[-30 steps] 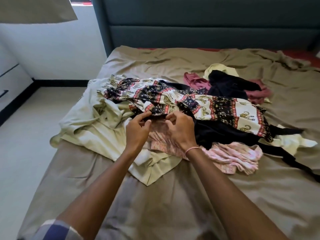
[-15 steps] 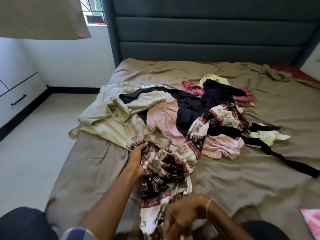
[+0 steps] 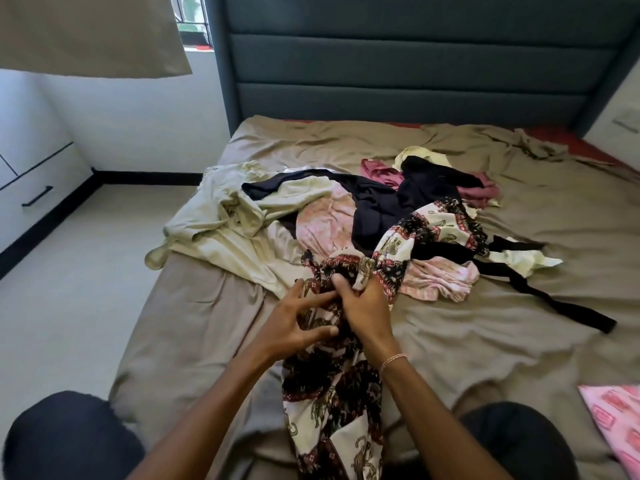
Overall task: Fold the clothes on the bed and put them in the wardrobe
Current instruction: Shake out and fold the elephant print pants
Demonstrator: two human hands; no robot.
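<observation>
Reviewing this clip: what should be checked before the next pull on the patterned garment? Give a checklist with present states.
1. Right hand grips the patterned garment: ok, fingers curled round bunched cloth.
2. Left hand has a grip: cannot tell, its fingers lie spread against the cloth.
3. Garment free of the pile: not ok, its far end lies across the black garment.
4. Bare sheet for folding: ok, left of the hands.
5. Wardrobe ready: cannot tell, only white drawer fronts show at the left.
</observation>
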